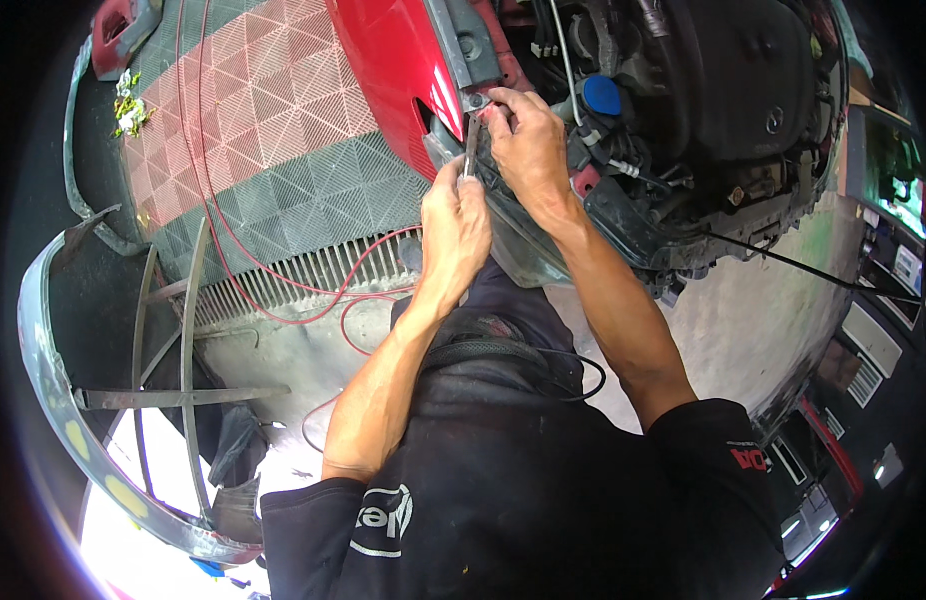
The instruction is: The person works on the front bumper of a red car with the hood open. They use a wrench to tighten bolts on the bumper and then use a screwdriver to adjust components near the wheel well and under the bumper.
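Observation:
My left hand (457, 215) grips a slim metal tool (471, 145), which rises to the front tip of a red fender (383, 70). Just to the right and higher, my right hand (528, 150) has its fingers curled at the bolt (477, 102) on the fender's grey upper edge, beside the top of the tool; whatever sits between those fingertips is too small to make out. The engine bay (683, 90), with a blue cap (603, 95) and a black engine cover (758, 110), lies open to the right of my hands.
Red hoses (313, 320) run across a tiled mat (253, 100) and floor grating (243, 295). A bumper (78, 450) and metal stand (188, 390) are at lower left, more body parts (118, 40) at upper left. A black rod (793, 260) extends right from the car's front.

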Tool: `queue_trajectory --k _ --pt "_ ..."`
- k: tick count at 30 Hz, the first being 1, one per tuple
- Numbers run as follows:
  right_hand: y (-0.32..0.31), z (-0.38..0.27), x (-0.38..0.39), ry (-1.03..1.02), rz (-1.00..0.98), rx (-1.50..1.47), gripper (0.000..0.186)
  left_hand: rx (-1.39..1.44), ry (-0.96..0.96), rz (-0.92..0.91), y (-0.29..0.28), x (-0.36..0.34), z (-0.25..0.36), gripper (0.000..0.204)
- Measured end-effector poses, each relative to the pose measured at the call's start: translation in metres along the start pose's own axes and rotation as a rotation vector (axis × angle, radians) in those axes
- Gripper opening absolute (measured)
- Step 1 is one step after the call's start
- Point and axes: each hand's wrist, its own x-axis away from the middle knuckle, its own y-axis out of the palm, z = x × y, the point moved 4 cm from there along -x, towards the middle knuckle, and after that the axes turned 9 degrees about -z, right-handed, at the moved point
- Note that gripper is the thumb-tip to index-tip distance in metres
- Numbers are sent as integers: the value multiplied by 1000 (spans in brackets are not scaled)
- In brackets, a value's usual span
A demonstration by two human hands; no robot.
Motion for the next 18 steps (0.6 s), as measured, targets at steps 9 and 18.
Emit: queue_trajectory --k 9,18 --pt "-1 7 -6 98 -70 -91 25 491 8 -85 10 -5 -51 43" --pt "0 3 -6 45 -82 -53 23 636 41 -121 18 -13 -60 41"
